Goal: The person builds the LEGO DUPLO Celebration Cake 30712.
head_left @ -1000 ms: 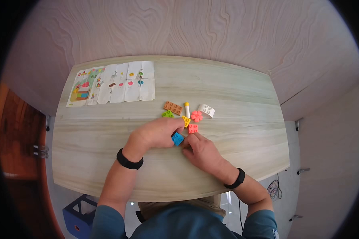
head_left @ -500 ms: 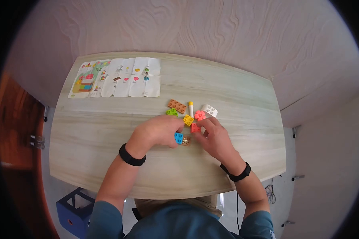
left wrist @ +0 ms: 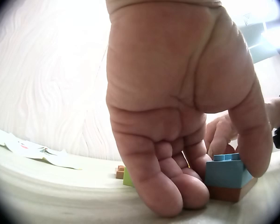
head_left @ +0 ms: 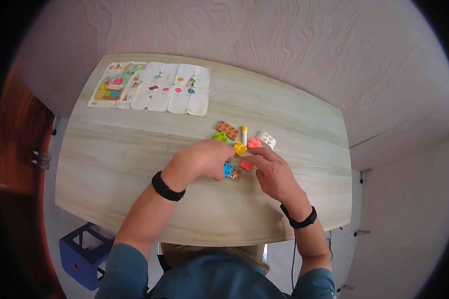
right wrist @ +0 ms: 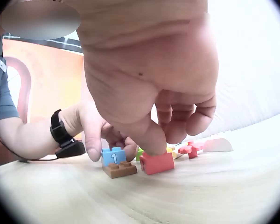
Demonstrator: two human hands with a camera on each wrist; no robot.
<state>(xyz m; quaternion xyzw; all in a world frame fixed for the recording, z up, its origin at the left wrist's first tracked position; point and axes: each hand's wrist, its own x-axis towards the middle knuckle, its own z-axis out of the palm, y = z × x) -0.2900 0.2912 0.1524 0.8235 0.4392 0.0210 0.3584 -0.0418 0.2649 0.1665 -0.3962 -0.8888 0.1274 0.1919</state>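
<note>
The left hand (head_left: 202,159) holds a blue brick (head_left: 228,169) between thumb and fingers. In the left wrist view that blue brick (left wrist: 226,172) sits on top of a brown brick (left wrist: 228,192); part of the brown brick's studs (right wrist: 121,171) shows bare in the right wrist view. Just to the right, the right hand (head_left: 277,177) pinches a red brick (head_left: 246,165). Its thumb lies against the red brick (right wrist: 157,164), which looks slightly tilted beside the brown one. The far side of the red brick is hidden by the fingers.
Beyond the hands lie a yellow brick (head_left: 240,148), a green brick (head_left: 220,136), another brown brick (head_left: 227,129), a white stick with yellow top (head_left: 244,135), a coral flower (head_left: 254,143) and a white curved piece (head_left: 267,139). A printed sheet (head_left: 157,94) lies at the back left.
The right hand has moved from beside the blue brick to the red brick, which is now shifted slightly towards the brown one. The left hand stays at the blue brick. The head view has shifted.
</note>
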